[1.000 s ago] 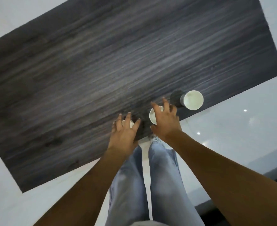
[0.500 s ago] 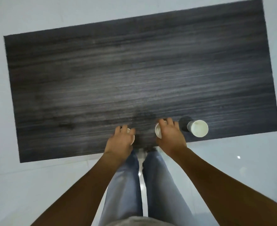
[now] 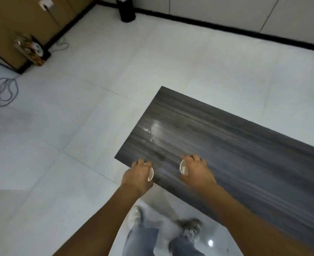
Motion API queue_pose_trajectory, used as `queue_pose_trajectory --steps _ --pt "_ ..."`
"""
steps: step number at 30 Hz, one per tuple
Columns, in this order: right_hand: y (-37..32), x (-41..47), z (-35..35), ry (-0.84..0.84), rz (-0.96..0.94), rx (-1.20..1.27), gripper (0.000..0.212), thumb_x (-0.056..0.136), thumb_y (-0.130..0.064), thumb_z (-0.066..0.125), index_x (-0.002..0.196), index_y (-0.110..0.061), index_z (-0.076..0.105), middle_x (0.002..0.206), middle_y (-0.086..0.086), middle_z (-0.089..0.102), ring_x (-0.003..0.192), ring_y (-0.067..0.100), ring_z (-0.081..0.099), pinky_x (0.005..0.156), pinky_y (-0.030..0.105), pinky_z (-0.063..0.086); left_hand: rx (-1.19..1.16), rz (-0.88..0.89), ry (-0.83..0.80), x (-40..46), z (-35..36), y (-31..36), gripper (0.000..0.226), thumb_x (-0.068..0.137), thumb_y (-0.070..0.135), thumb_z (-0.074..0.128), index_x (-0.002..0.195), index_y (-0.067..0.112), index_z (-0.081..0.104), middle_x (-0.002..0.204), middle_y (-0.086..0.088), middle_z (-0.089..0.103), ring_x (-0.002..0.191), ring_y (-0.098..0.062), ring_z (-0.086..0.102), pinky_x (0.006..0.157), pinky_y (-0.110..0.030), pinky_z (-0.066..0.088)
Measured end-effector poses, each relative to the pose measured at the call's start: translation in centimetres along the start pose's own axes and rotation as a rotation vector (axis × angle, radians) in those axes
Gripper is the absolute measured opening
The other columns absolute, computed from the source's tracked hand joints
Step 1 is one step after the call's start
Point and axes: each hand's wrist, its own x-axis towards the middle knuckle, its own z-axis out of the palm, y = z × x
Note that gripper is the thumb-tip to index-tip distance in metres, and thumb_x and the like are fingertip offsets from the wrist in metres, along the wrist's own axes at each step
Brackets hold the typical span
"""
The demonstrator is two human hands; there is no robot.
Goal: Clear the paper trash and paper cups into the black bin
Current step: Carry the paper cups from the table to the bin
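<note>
With the left hand [image 3: 137,175] gripping one cup [image 3: 150,173] and the right hand [image 3: 196,171] gripping another cup [image 3: 183,167] over the worktop [image 3: 245,145] edge, the bin [image 3: 127,9] stands well ahead, slightly left, nearer the left hand.

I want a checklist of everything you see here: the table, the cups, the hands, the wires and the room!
Surface: dark wood-grain table, a shiny glare patch near its left end.
Job's things: one paper cup in left hand, one paper cup in right hand; black bin stands far off by the wall.
Clutter: nothing seen on the table; a blurry colourful bundle on the floor by the brown panel.
Grips: left hand and right hand each curl round a cup.
Cables: a grey cable loop lies on the floor.
Surroundings: white floor tiles, black skirting.
</note>
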Motion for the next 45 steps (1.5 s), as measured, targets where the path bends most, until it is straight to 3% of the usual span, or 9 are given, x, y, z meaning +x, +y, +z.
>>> queue_pose_trajectory --steps 6,11,20,33,45 --pt "-16.4 2.9 -0.1 0.028 -0.176 -0.079 0.066 0.087 -0.023 0.064 0.145 -0.024 0.032 0.141 0.004 0.034 0.128 0.027 0.034 0.095 0.043 0.046 -0.093 -0.106 0.199 -3.3 -6.8 -13.9 0.061 0.084 0.039 0.064 0.139 0.023 0.040 0.132 -0.002 0.045 0.119 -0.021 0.043 0.087 -0.034 0.048" --pt "-28.5 5.6 1.1 0.065 -0.257 -0.072 0.064 0.085 -0.022 0.064 0.142 -0.022 0.034 0.137 0.007 0.038 0.126 0.029 0.035 0.094 0.040 0.044 -0.125 -0.143 0.246 -5.0 -11.2 -25.2 0.059 0.087 0.038 0.058 0.140 0.024 0.037 0.131 0.002 0.043 0.120 -0.020 0.040 0.083 -0.036 0.049" --pt "-42.1 13.7 -0.7 0.094 -0.291 -0.088 0.077 0.082 -0.028 0.065 0.148 -0.022 0.025 0.136 0.007 0.037 0.122 0.028 0.038 0.093 0.040 0.047 -0.195 -0.210 0.315 -2.0 -20.5 -38.2 0.052 0.085 0.035 0.061 0.130 0.018 0.042 0.125 0.000 0.047 0.114 -0.021 0.044 0.083 -0.037 0.049" --pt "-56.1 37.3 -14.3 0.150 -0.260 -0.119 0.078 0.086 -0.031 0.061 0.151 -0.023 0.019 0.138 0.006 0.036 0.122 0.028 0.039 0.092 0.040 0.048 -0.161 -0.126 0.258 22.4 -39.9 -49.9 0.045 0.083 0.033 0.061 0.123 0.018 0.046 0.120 -0.001 0.049 0.111 -0.021 0.046 0.081 -0.032 0.044" --pt "-66.2 61.3 -29.7 0.247 -0.190 -0.146 0.076 0.086 -0.033 0.060 0.150 -0.024 0.019 0.138 0.005 0.035 0.123 0.028 0.038 0.090 0.039 0.050 -0.196 -0.005 0.288 48.2 -59.1 -57.5 0.052 0.083 0.035 0.064 0.128 0.017 0.046 0.123 -0.003 0.048 0.113 -0.023 0.047 0.090 -0.038 0.048"
